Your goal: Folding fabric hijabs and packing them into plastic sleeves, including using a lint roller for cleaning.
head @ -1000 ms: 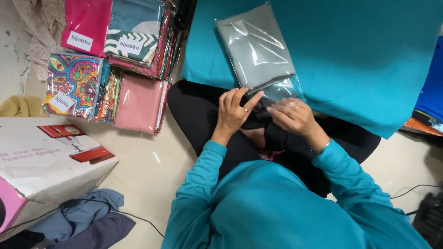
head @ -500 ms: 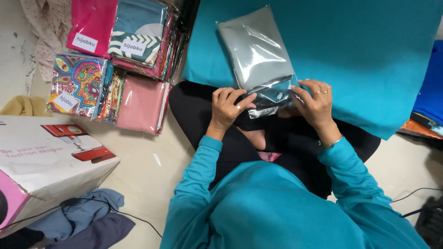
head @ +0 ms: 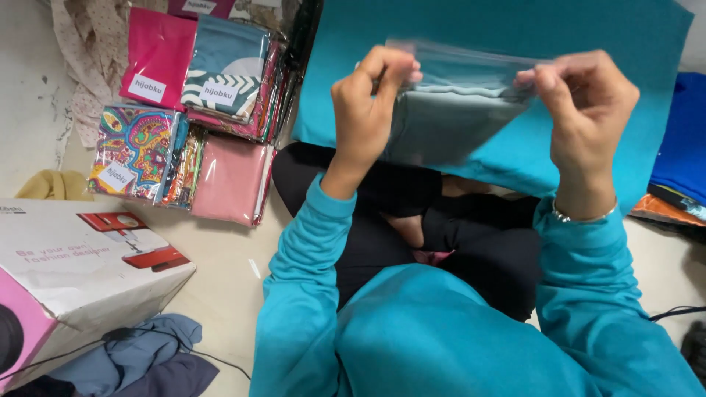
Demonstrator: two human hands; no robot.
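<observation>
I hold up a clear plastic bag (head: pixel 456 121) with a folded grey cloth inside it. My left hand (head: pixel 368 103) pinches the bag's upper left corner. My right hand (head: pixel 585 110) pinches its upper right corner. The bag hangs between both hands, lifted above my lap, in front of a large teal cloth (head: pixel 515 44) spread on the floor. My teal sleeves and black-clad crossed legs (head: pixel 412 220) fill the lower middle of the view.
Several bagged folded cloths lie at the upper left: a pink one (head: pixel 156 59), a patterned colourful one (head: pixel 132 151), a light pink one (head: pixel 228 180). A white cardboard box (head: pixel 73 272) stands at the lower left. Blue cloth (head: pixel 680 147) lies at the right.
Both hands have risen from my lap and moved apart, lifting the bagged grey cloth and holding it stretched by its top corners.
</observation>
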